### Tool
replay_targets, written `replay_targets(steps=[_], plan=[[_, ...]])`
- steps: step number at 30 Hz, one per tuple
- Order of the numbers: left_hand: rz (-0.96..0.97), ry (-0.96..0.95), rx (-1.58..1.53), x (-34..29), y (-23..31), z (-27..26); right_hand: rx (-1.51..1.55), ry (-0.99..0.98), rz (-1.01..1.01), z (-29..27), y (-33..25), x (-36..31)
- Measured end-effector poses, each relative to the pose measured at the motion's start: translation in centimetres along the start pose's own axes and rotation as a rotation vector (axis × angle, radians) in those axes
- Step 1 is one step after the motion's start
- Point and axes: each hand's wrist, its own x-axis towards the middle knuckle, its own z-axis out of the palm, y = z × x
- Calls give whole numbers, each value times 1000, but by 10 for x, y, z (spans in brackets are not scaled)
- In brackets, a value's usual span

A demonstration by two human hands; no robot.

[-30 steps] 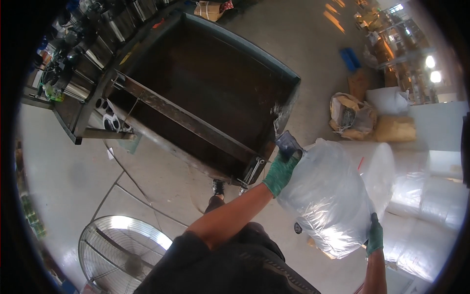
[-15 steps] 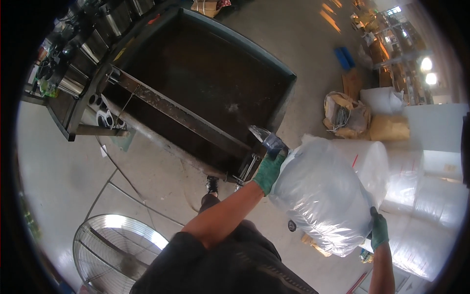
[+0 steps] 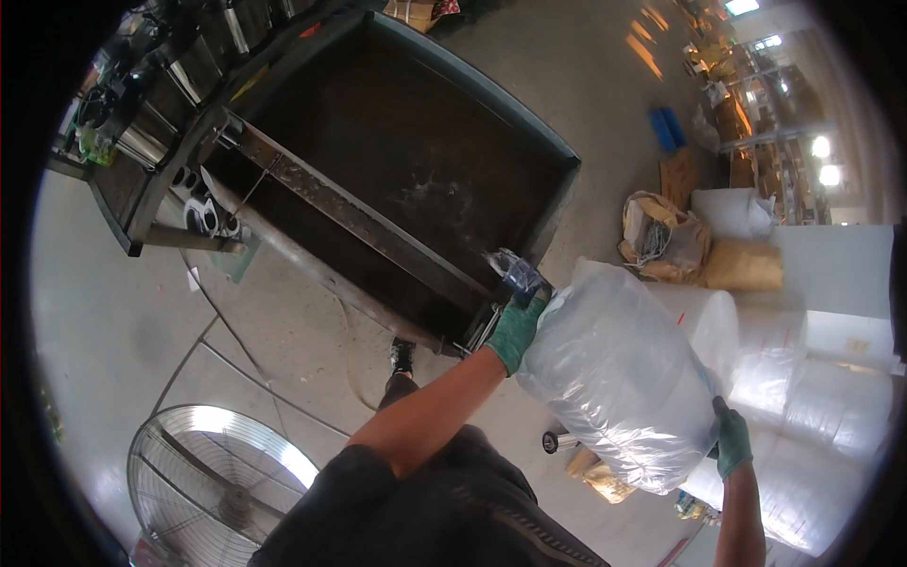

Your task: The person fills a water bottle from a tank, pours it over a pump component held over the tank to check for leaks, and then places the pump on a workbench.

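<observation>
I carry a big clear plastic bag [image 3: 619, 378], stuffed full and pale, tilted in front of me. My left hand [image 3: 518, 326], in a green glove, grips the bag's twisted neck at its upper end. That neck points at the corner of a large dark metal bin [image 3: 397, 161]. My right hand [image 3: 731, 442], also green-gloved, holds the bag's lower far side. The bag hangs over the floor just beside the bin's near right corner.
A round metal floor fan [image 3: 213, 487] stands at lower left. More full pale bags [image 3: 831, 416] are stacked at right. Brown sacks [image 3: 661, 236] and blue containers [image 3: 666, 128] sit beyond the bin. A rack with machine parts [image 3: 179, 85] runs along the bin's left side.
The bag's neck and my left hand have swung closer to the bin's corner. My right hand has shifted up along the bag's far side.
</observation>
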Motion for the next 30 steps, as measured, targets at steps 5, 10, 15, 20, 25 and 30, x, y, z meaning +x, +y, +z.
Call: replay_targets(steps=[5,10,15,20,25,30], plan=[[-31,-8,-60,-1,7,2,3,-33,27,2,-7,-5],[-69,10,-36,-3,16,9,7,-43,12,-2,1,0],[-9,-56,33,3,-1,-4,-16,-43,30,-1,-1,-1],[-109,-9,-36,-9,10,9,-25,-38,9,-8,3,1],[-106,-42,-65,-8,7,4,-52,-35,5,-6,-16,-7],[-93,3,51,-9,11,5,-74,-58,-42,-6,-19,-12]])
